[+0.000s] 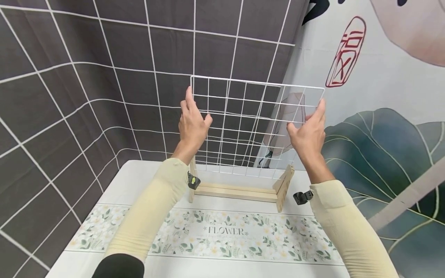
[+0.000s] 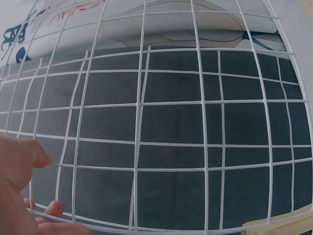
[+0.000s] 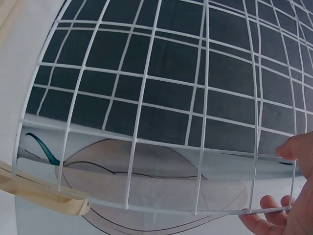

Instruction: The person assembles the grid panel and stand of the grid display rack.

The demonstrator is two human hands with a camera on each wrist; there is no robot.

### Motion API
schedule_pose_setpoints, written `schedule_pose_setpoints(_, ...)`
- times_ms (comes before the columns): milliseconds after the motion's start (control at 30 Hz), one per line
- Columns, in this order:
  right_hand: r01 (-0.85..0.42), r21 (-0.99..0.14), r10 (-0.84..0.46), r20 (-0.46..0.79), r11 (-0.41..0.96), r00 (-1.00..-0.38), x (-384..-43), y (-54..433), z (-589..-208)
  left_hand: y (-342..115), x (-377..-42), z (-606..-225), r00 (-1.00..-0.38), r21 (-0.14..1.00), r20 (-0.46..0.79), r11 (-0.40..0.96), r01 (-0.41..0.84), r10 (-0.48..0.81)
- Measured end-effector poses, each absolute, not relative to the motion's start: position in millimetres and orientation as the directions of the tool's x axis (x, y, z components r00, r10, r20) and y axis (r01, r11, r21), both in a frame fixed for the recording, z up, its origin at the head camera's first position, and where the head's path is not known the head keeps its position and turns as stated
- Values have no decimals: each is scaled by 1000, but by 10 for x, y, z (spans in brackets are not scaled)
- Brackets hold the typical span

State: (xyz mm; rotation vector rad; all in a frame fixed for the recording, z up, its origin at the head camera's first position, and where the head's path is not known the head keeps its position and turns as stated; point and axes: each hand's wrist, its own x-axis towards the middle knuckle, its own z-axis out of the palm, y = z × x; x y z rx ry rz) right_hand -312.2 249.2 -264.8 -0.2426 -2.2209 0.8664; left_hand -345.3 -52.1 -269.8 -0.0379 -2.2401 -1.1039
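Note:
A white wire grid panel (image 1: 257, 82) stands upright and leans a little, with a hand at each side edge. My left hand (image 1: 194, 125) grips its left edge; in the left wrist view the thumb is on one side of the wires and fingertips curl around the edge. My right hand (image 1: 309, 133) holds the right edge in the same way. Below is a pale wooden stand (image 1: 236, 192) with two slanted side pieces and a crossbar. The panel's lower part lies between those side pieces; whether its bottom wire touches the crossbar, I cannot tell.
The stand is on a white table (image 1: 139, 173) covered with a flower-printed band (image 1: 226, 243). Behind hangs a dark curtain (image 1: 121, 50) with white grid lines. To the right is a printed cloth (image 1: 382, 143), crossed by a pale pole (image 1: 406, 197).

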Motion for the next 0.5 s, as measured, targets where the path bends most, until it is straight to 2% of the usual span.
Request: schedule_pose_setpoints(500,-102,-649,407,583,754,-703,-3111,2498,-2831,-523,-3420,-2855,-790,689,572,651,317,-221)
